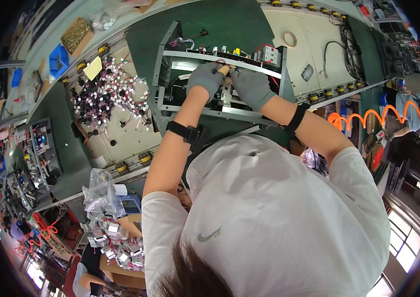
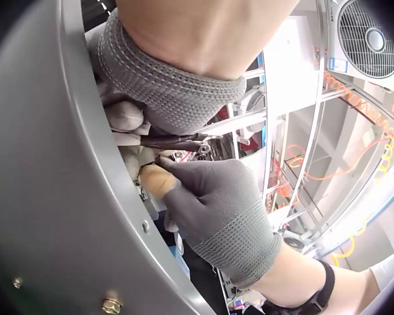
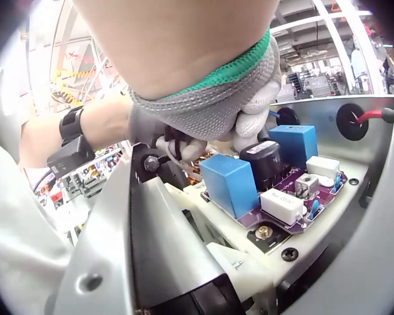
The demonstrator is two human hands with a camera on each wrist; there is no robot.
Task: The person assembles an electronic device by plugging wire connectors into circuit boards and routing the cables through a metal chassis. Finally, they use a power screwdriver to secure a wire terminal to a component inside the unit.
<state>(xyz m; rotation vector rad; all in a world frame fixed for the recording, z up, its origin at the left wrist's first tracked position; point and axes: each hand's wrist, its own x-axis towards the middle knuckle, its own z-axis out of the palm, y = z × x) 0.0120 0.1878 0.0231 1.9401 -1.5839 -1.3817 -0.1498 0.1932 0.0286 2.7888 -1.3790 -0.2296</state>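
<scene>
Both gloved hands are inside an open metal chassis (image 1: 170,108). My left hand (image 1: 205,80) (image 2: 174,98) holds dark cables (image 2: 174,142), one ending in a ring terminal. Against it, my right hand (image 1: 252,88) (image 2: 226,210) has curled fingers, one with a tan tip, pinching at a thin dark cable; its far end is hidden. In the right wrist view my right hand (image 3: 217,111) hangs over a purple circuit board (image 3: 253,216) bearing blue blocks (image 3: 228,186) and a black cylinder (image 3: 262,163).
A heap of wired connectors (image 1: 113,94) lies left of the chassis, near a yellow paper (image 1: 93,68). Further left are a blue bin (image 1: 58,61) and a box of small parts (image 1: 76,35). Black cables (image 1: 351,52) and a tape roll (image 1: 289,39) lie to the right.
</scene>
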